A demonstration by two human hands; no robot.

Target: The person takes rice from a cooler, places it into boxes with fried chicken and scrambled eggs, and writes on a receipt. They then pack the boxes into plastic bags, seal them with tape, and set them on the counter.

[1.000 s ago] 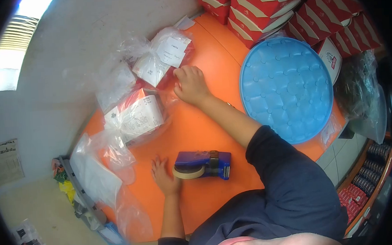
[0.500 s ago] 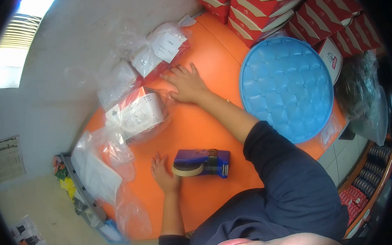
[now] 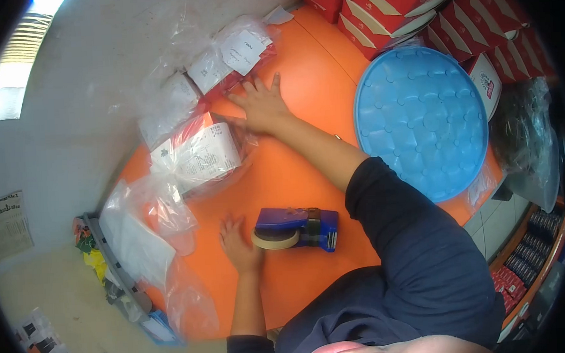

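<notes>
- My right hand (image 3: 261,105) lies flat on the orange table (image 3: 307,169), fingers spread, its grip released, touching the bagged packets (image 3: 228,55).
- My left hand (image 3: 238,246) rests open beside the blue tape dispenser (image 3: 296,227), holding nothing.
- A bagged box (image 3: 198,155) sits between my hands.

Bare orange table (image 3: 308,175) between bagged boxes (image 3: 195,155) and blue tray (image 3: 420,118); tape dispenser (image 3: 298,227) blocks near edge.

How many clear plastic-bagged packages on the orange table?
4, maybe more hidden. Labelled bag by the wall, another beside it, a third further left, and the red-and-white boxed one just left of the right hand.
</notes>
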